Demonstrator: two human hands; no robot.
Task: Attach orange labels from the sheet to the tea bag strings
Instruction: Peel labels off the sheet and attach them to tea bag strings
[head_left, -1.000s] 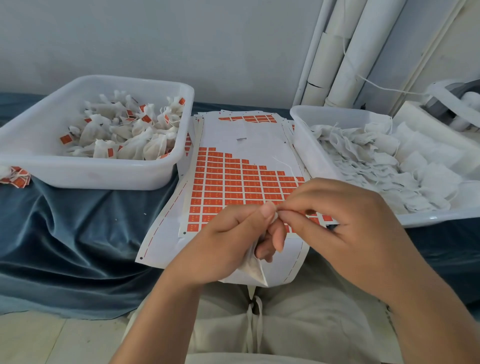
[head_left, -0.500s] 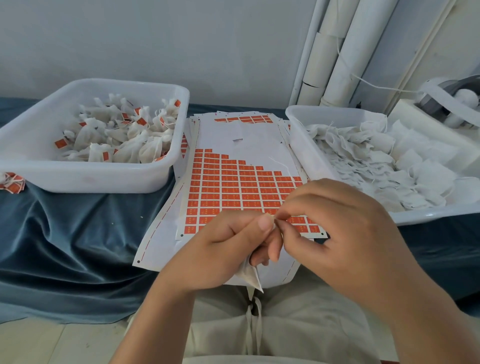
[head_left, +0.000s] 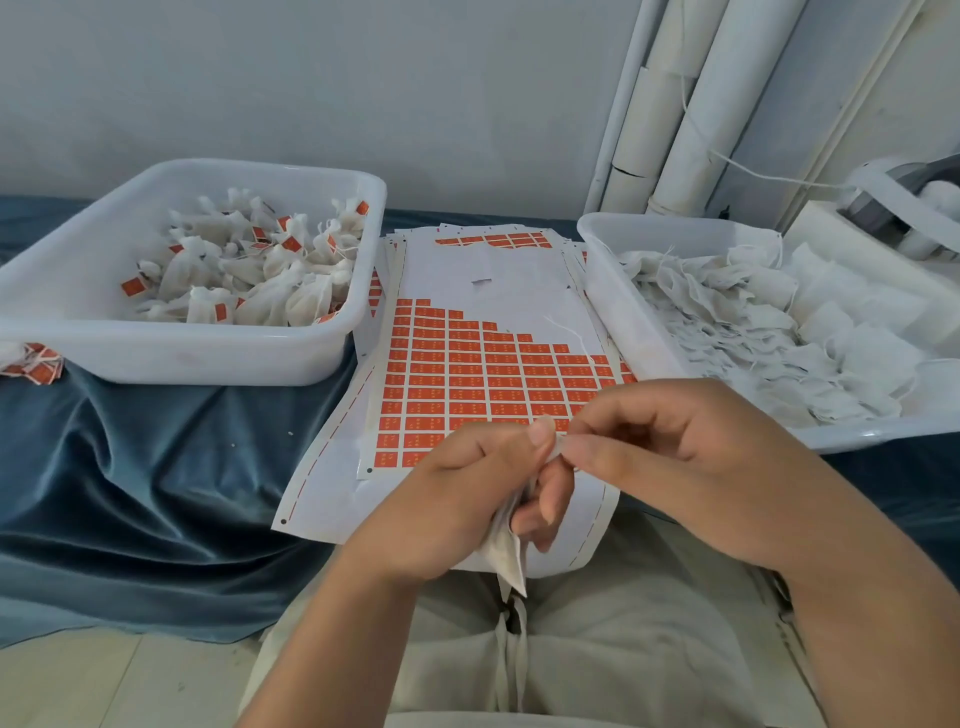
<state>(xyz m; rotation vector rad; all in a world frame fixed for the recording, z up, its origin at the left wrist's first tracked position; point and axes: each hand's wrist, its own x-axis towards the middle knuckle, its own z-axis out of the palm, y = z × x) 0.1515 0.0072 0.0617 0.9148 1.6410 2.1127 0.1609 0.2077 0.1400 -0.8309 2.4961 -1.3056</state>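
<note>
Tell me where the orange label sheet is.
In the head view the label sheet lies centre on the blue cloth, between the left tub and the right tub.

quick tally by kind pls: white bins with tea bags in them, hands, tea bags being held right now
bins: 2, left bin and right bin
hands: 2, left hand and right hand
tea bag held between the hands: 1
total: 5
</note>
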